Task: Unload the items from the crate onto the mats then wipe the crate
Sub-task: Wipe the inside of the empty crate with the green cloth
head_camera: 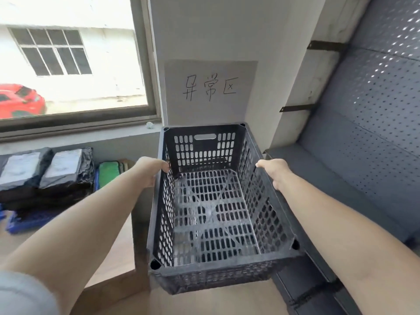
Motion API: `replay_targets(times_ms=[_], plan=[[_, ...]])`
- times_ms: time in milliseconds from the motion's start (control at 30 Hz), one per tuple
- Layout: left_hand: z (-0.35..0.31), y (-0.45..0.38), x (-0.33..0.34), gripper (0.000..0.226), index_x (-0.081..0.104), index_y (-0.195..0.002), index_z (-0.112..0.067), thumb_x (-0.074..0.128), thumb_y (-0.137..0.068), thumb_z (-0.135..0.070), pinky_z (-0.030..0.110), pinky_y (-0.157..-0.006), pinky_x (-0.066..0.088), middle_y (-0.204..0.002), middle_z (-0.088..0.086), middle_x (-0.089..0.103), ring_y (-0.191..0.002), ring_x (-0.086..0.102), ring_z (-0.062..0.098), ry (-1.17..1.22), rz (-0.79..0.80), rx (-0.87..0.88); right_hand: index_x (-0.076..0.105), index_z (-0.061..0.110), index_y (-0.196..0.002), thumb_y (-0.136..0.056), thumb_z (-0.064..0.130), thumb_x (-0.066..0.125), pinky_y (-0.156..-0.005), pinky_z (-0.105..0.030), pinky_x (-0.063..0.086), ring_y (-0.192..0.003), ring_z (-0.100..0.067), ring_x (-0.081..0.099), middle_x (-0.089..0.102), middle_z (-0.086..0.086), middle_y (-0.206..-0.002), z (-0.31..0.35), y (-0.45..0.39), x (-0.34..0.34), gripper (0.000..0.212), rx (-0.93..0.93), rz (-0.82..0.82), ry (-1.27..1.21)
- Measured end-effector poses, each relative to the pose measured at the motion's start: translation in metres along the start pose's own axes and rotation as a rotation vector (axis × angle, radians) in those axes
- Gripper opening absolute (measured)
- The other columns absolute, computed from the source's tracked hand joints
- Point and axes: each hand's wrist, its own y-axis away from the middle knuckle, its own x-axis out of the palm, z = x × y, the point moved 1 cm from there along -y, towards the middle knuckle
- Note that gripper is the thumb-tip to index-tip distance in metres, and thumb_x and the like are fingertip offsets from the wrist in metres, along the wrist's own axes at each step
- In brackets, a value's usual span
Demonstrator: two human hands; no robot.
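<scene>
Below the handwritten wall sign, the black crate is gripped: left hand curled over its left rim, right hand apparently clasping its right rim.

A white paper sheet is stuck flat on the gray wall. Three big hand-drawn black signs stand on it — 异常区. The last one has a small x inside. No other words can be read.

Handwritten paper sign on wall; window left.
</scene>
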Motion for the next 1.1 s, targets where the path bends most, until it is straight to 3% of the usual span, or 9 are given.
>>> replay_targets(times_ms=[100,300,433,500,667,767,867,967,1100], plan=[[-0.008,-0.040,0.027,0.017,0.064,-0.092,-0.005,0.066,-0.076,0.001,0.036,-0.069,0.037,-0.089,0.008,0.040,-0.081,0.039,0.021,0.036,0.052,-0.015,0.044,0.001,-0.137,-0.084,0.017,0.069,-0.103,-0.044,0.036,-0.129,-0.034,0.043,0.044,-0.013,-0.144,0.000,-0.046,0.005,0.062,0.085,-0.027,-0.011],[-0.036,-0.142,0.061,0.017,0.063,-0.090,-0.005,0.062,-0.076,0.004,0.039,-0.069,0.037,-0.090,0.008,0.040,-0.074,0.038,0.018,0.053,0.118,-0.057,0.043,0.000,-0.135,-0.088,0.014,0.064,-0.100,-0.043,0.039,-0.126,-0.036,0.045,0.046,-0.015,-0.140,0.015,-0.149,0.035,0.054,0.158,-0.055,0.061],[-0.050,-0.195,0.082,0.047,0.057,-0.122,-0.008,0.065,-0.078,0.005,0.038,-0.071,0.044,-0.103,0.011,0.054,-0.085,0.047,0.024,0.023,0.107,-0.072,0.051,0.001,-0.125,-0.086,0.014,0.064,-0.083,-0.037,0.039,-0.097,-0.031,0.050,0.053,-0.012,-0.122,0.028,-0.203,0.054,0.043,0.188,-0.054,0.111],[-0.053,-0.214,0.092,0.055,0.054,-0.131,-0.008,0.064,-0.078,0.005,0.037,-0.071,0.046,-0.101,0.012,0.058,-0.083,0.050,0.024,0.008,0.098,-0.091,0.052,0.001,-0.125,-0.086,0.014,0.064,-0.081,-0.037,0.038,-0.105,-0.032,0.052,0.053,-0.013,-0.128,0.031,-0.229,0.060,0.043,0.204,-0.043,0.126],[-0.056,-0.243,0.118,0.038,0.064,-0.112,-0.005,0.060,-0.075,0.004,0.036,-0.068,0.038,-0.088,0.011,0.052,-0.077,0.044,0.022,0.038,0.058,-0.149,0.052,-0.001,-0.129,-0.087,0.014,0.066,-0.085,-0.036,0.039,-0.115,-0.032,0.051,0.052,-0.015,-0.136,0.034,-0.290,0.070,0.046,0.241,0.006,0.200],[-0.063,-0.256,0.137,0.052,0.056,-0.127,-0.015,0.057,-0.082,0.008,0.033,-0.063,0.035,-0.083,0.007,0.052,-0.065,0.037,0.018,0.117,-0.011,-0.188,0.046,-0.003,-0.134,-0.088,0.011,0.066,-0.095,-0.039,0.040,-0.124,-0.034,0.048,0.048,-0.017,-0.141,0.037,-0.326,0.075,0.052,0.262,0.064,0.210],[-0.060,-0.267,0.153,0.062,0.050,-0.140,-0.010,0.057,-0.081,0.010,0.028,-0.054,0.032,-0.102,0.010,0.062,-0.065,0.039,0.017,0.223,-0.081,-0.248,0.038,-0.004,-0.138,-0.091,0.008,0.062,-0.102,-0.042,0.038,-0.129,-0.034,0.044,0.042,-0.018,-0.144,0.038,-0.353,0.077,0.055,0.284,0.118,0.202],[-0.062,-0.271,0.168,0.064,0.049,-0.141,-0.009,0.056,-0.081,0.013,0.028,-0.061,0.040,-0.127,0.012,0.060,-0.079,0.054,0.022,0.273,-0.142,-0.300,0.042,0.000,-0.138,-0.090,0.011,0.063,-0.103,-0.043,0.037,-0.131,-0.034,0.042,0.040,-0.016,-0.146,0.047,-0.373,0.078,0.053,0.291,0.212,0.204],[-0.070,-0.274,0.184,0.061,0.053,-0.137,-0.013,0.055,-0.083,0.016,0.035,-0.062,0.050,-0.127,0.011,0.057,-0.092,0.059,0.034,0.307,-0.198,-0.365,0.050,0.004,-0.130,-0.088,0.015,0.063,-0.091,-0.037,0.035,-0.125,-0.032,0.045,0.046,-0.014,-0.141,0.044,-0.399,0.071,0.046,0.299,0.267,0.189]])
